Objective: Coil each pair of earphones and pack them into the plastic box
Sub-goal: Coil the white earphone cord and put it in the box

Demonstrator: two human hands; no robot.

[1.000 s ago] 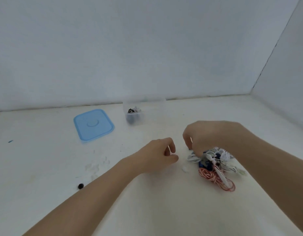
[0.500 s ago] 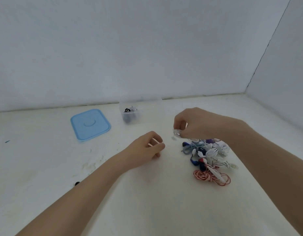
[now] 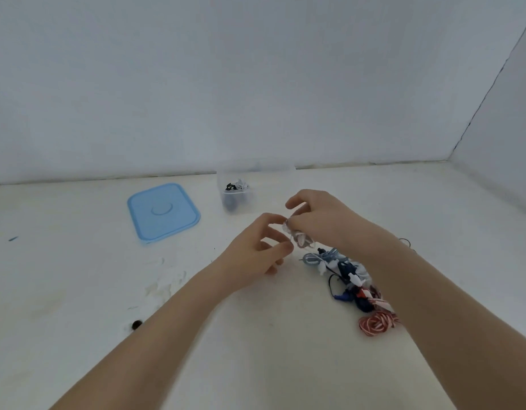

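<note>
Both hands meet just in front of the plastic box (image 3: 241, 192): our right hand (image 3: 320, 220) pinches a small pale earphone bundle (image 3: 298, 238), our left hand (image 3: 255, 250) pinches its trailing cord; our right is nearer the box.

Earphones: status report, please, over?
Right hand and left hand pinch one small earphone bundle above the table. Tangled pile waits. Plastic box open, few inside; blue lid aside. Path clear.
</note>
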